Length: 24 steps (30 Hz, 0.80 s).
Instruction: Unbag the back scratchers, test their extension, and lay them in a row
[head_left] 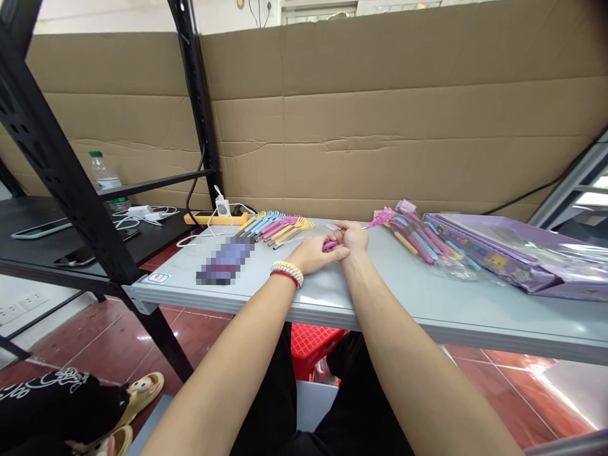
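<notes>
My left hand [314,254], with a braided band and a red cord at the wrist, is closed around the purple handle of a back scratcher [329,245]. My right hand [355,239] is curled against it, closed on the same scratcher farther along. A thin metal rod and a pink claw-like head stick out to the right of the fingers; the middle is hidden by my hands. Left of my hands, several back scratchers [274,226] in yellow, blue and pink lie side by side. To the right lies a bundle of scratchers in clear plastic wrappers [424,235].
A purple printed box [494,253] sits at the right of the grey table [408,294]. A pixelated flat item [225,261] lies front left, with a yellow power strip [216,218] behind. A black shelf post [71,152] rises at left; cardboard [361,114] walls the back.
</notes>
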Motion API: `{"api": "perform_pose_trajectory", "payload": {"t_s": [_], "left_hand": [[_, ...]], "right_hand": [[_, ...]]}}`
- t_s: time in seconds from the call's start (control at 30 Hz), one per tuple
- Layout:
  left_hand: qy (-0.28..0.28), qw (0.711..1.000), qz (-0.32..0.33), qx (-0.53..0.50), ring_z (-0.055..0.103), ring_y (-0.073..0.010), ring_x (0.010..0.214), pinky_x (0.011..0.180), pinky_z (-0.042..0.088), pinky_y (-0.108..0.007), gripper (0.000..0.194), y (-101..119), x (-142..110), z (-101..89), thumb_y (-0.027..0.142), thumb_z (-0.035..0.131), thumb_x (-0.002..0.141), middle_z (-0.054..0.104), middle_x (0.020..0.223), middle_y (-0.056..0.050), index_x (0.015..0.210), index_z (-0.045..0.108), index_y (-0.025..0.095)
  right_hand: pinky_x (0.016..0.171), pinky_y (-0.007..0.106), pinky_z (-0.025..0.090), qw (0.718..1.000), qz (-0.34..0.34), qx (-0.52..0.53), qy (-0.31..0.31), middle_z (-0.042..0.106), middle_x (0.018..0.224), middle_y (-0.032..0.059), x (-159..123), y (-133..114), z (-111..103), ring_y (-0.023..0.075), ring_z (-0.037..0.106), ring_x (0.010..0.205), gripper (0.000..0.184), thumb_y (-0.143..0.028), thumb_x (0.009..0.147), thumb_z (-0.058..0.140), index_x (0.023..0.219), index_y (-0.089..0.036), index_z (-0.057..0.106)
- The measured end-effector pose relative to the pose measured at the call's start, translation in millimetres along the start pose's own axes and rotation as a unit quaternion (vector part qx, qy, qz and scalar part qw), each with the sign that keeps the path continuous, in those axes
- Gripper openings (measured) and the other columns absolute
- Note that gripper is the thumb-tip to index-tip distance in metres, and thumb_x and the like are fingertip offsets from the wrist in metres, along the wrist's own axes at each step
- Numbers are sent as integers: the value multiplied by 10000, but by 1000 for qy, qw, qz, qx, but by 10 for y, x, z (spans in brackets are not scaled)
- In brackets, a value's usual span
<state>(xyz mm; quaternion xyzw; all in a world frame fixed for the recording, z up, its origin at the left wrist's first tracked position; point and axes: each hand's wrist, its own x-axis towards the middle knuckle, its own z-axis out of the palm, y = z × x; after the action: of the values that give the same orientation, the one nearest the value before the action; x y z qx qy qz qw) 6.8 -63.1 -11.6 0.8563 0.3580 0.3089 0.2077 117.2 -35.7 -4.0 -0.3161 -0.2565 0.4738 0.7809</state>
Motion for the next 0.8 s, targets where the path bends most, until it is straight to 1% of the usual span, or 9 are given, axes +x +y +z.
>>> {"api": "perform_pose_trajectory", "payload": {"t_s": [0.1, 0.2, 0.43, 0.5, 0.6, 0.8], "left_hand": [[2, 1000, -4, 3, 536, -169, 686, 626, 386, -281, 457, -10, 9, 8, 631, 483, 769, 606, 754, -10, 782, 550, 179], [8, 1000, -4, 2, 514, -157, 664, 602, 364, -272, 451, -9, 6, 8, 632, 494, 762, 587, 737, -2, 769, 534, 182], [14, 999, 31, -40, 482, -138, 662, 608, 344, -253, 422, 27, -14, 6, 602, 545, 749, 534, 694, 24, 730, 496, 183], [15, 998, 22, -55, 484, -136, 673, 618, 350, -250, 415, 31, -7, 15, 586, 570, 736, 541, 706, 22, 726, 488, 180], [15, 998, 0, -63, 493, -141, 692, 634, 358, -253, 404, 32, 6, 30, 579, 578, 731, 564, 736, 19, 740, 499, 184], [10, 999, -41, -9, 476, -153, 610, 569, 323, -266, 487, 28, 20, 41, 657, 531, 720, 493, 584, 22, 589, 444, 197]], "right_hand": [[301, 212, 227, 998, 31, 39, 36, 113, 374, -136, -53, -38, 38, 37, 141, 282, 474, -26, 558, 547, 604, -219, 116], [295, 206, 214, 998, 13, 57, 38, 115, 383, -138, -115, -81, 77, 36, 134, 275, 458, -1, 561, 529, 608, -215, 126], [278, 195, 189, 997, -18, 58, 54, 110, 387, -143, -152, -96, 104, 36, 154, 263, 478, 15, 548, 530, 621, -216, 118], [279, 196, 191, 997, -28, 52, 52, 115, 386, -143, -135, -81, 100, 37, 164, 265, 479, 9, 544, 535, 619, -218, 120], [284, 198, 192, 997, -23, 46, 59, 123, 386, -144, -111, -57, 88, 36, 168, 267, 488, 8, 538, 545, 627, -221, 122], [292, 209, 205, 995, 19, 54, 79, 168, 376, -139, -108, -39, 64, 45, 191, 257, 433, 22, 550, 539, 620, -220, 187]]}}
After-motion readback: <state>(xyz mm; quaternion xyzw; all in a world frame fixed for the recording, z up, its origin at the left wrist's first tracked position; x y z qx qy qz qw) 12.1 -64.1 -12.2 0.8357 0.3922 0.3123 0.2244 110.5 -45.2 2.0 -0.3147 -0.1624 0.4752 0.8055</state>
